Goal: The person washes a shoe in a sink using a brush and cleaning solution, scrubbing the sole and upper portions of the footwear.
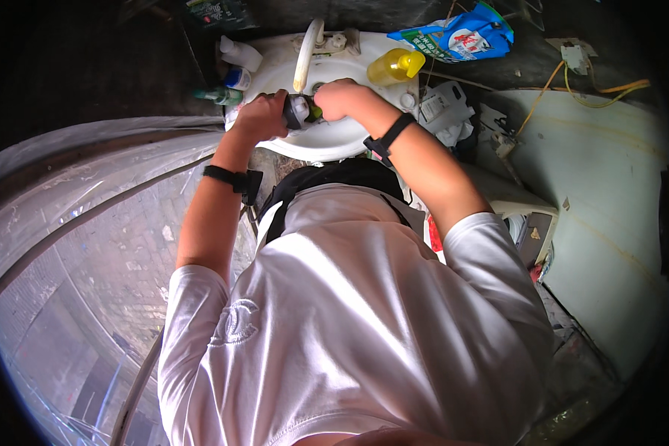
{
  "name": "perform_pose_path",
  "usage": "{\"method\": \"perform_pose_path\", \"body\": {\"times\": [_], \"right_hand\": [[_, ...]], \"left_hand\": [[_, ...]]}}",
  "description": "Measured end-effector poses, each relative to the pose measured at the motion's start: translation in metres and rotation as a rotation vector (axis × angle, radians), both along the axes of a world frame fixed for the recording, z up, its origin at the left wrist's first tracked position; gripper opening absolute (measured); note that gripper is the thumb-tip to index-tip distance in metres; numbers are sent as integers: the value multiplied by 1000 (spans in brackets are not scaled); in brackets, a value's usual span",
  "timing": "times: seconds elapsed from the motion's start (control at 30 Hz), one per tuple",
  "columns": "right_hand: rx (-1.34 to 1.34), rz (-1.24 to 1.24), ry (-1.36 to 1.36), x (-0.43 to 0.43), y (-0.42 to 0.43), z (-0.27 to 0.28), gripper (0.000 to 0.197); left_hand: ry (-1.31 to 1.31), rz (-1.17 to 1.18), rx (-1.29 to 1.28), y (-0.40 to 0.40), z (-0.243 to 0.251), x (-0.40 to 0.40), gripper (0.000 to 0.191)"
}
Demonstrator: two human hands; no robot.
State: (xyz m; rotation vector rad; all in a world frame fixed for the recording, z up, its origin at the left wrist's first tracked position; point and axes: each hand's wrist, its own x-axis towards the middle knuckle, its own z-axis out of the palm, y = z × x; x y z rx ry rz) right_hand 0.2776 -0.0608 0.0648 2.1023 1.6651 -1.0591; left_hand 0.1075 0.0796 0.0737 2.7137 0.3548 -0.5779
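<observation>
Over the white washbasin [281,146], my left hand [262,116] grips a grey and white object [297,111] whose exact kind I cannot tell. My right hand [339,98] is curled at its right side, above the basin. Between the hands shows a small yellow-green part [314,114]; whether my right hand holds it is hidden. The white spout of the faucet [308,56] reaches down just beyond my hands, close to the drain [317,87]. Each wrist wears a black strap.
A yellow pump bottle [393,67] lies on the basin's right rim, below a blue detergent bag [468,39]. At the left stand a white bottle [241,53], a blue and white container [238,79] and a green bottle [223,96]. A white jug [443,106] is at the right.
</observation>
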Motion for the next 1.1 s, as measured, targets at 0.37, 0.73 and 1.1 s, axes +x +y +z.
{"method": "perform_pose_path", "body": {"times": [0.37,0.73,1.1], "right_hand": [[595,-992,875,-1,-28,-29,30],[604,-700,370,-32,-29,-44,48],[467,-605,300,-42,-32,-38,44]], "left_hand": [[5,114,-134,14,-5,-9,102],[-18,107,-178,12,-1,-11,90],[83,59,-213,1,14,12,83]]}}
